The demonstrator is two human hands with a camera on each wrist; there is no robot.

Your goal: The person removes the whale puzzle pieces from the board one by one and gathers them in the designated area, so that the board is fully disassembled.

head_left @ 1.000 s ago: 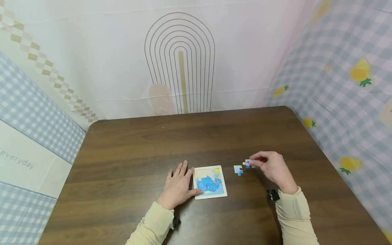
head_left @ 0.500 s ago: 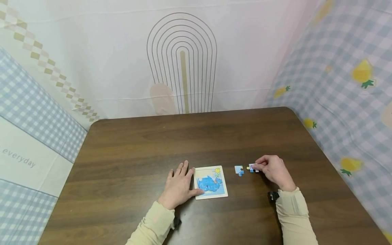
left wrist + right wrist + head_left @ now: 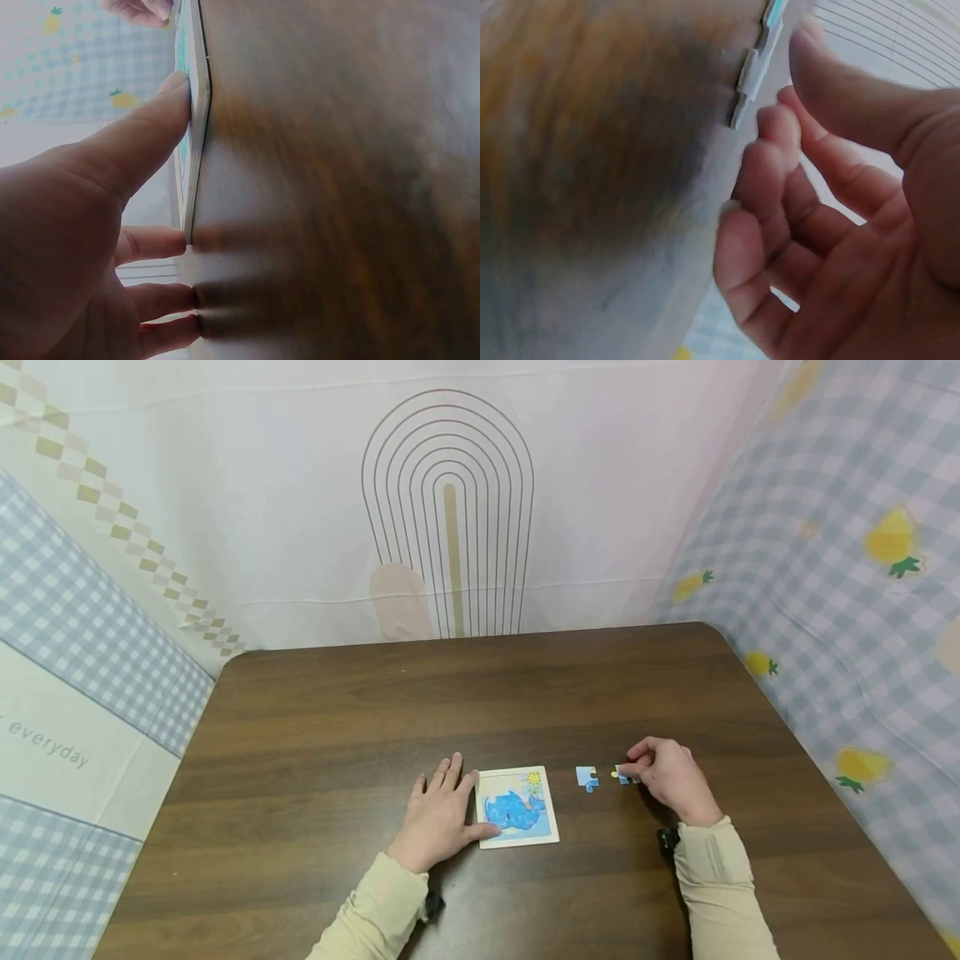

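My left hand (image 3: 433,823) lies with spread fingers at the left side of a framed puzzle (image 3: 525,838) with a blue whale and a yellow sun. Its thumb (image 3: 154,124) rests on the frame's lower left corner. My right hand (image 3: 672,781) bends over a jigsaw piece (image 3: 622,779) on the table, its fingertips partly covering that piece in the head view. In the right wrist view the piece (image 3: 754,75) lies flat, and the thumb (image 3: 840,86) stands a little apart from it. Another light blue jigsaw piece (image 3: 586,777) lies between it and the frame.
Everything lies on a brown wooden table (image 3: 360,710) with rounded far corners. A white curtain (image 3: 285,485) with printed arches hangs behind it. Blue checked cloth (image 3: 840,635) with pineapple prints borders the right side.
My right hand has moved right and slightly down, carrying the jigsaw piece away from the other piece and down to the table. My left hand stays on the frame.
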